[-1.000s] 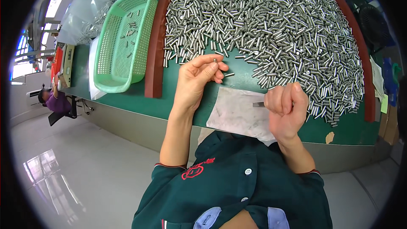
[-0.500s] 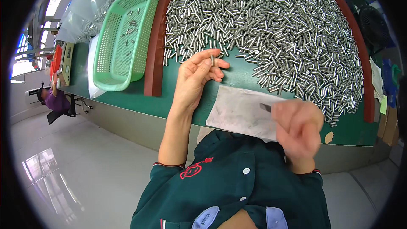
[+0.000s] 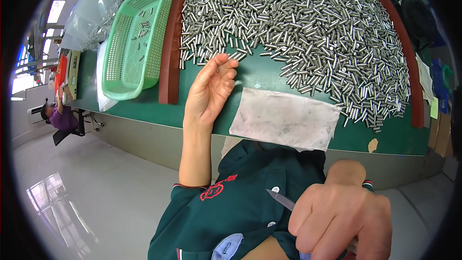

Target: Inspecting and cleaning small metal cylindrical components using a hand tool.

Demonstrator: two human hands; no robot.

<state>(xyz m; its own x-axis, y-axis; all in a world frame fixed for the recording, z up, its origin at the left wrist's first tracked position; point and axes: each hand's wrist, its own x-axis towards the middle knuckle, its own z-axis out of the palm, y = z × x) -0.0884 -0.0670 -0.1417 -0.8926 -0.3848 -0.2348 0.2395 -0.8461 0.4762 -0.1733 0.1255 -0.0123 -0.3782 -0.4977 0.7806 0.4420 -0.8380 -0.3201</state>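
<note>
My left hand (image 3: pixel 210 91) is palm up over the green table, its fingers loosely curled and apart. I see nothing held in it. Its fingertips are beside a few short steel pins (image 3: pixel 237 56) at the near edge of a large spread of steel pins (image 3: pixel 298 24). Raised close to the camera, in front of my shirt, my right hand (image 3: pixel 341 216) is closed on a slim, pointed grey tool (image 3: pixel 281 199). The tool's tip points up and left; its other end is hidden in the fist. A smudged white cloth (image 3: pixel 286 118) lies flat between my hands, at the table's near edge.
A green plastic basket (image 3: pixel 156 62) with several pins inside stands on the left. Dark red rails (image 3: pixel 169 67) border the pin spread. Clear bags of pins (image 3: pixel 98 12) are at the far left, a black fan (image 3: pixel 417 19) at the right. A person (image 3: pixel 62 115) sits far left.
My right hand has come back from over the cloth, toward the camera, still with the tool. The pin that was in my left fingers no longer shows there; that hand has shifted slightly left.
</note>
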